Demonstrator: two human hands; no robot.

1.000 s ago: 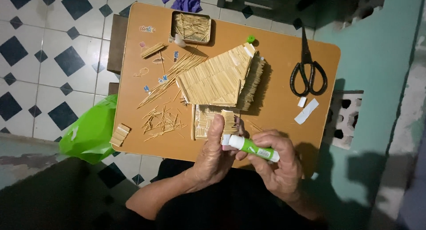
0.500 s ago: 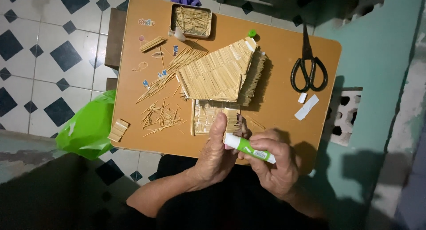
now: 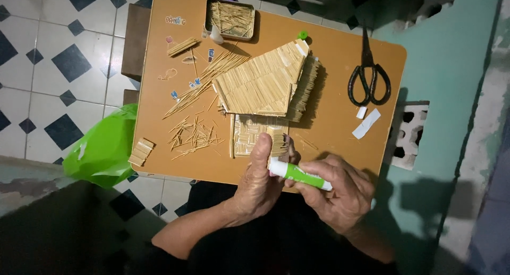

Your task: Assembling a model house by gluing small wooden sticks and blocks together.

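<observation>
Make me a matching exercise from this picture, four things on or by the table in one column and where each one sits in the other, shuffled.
Things:
1. scissors
2. tin of sticks
3. green bag
4. glue stick

Places:
A. hanging off the table's left edge in the view
B. held in the right hand, beside the left hand
C. at the table's far edge, above the stick house
D. on the table, at the right of the view

Pairs: 1-D, 2-C, 3-A, 4-B

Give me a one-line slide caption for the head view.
Right hand holds a green-and-white glue tube beside the left hand, near a toothpick house.
</observation>
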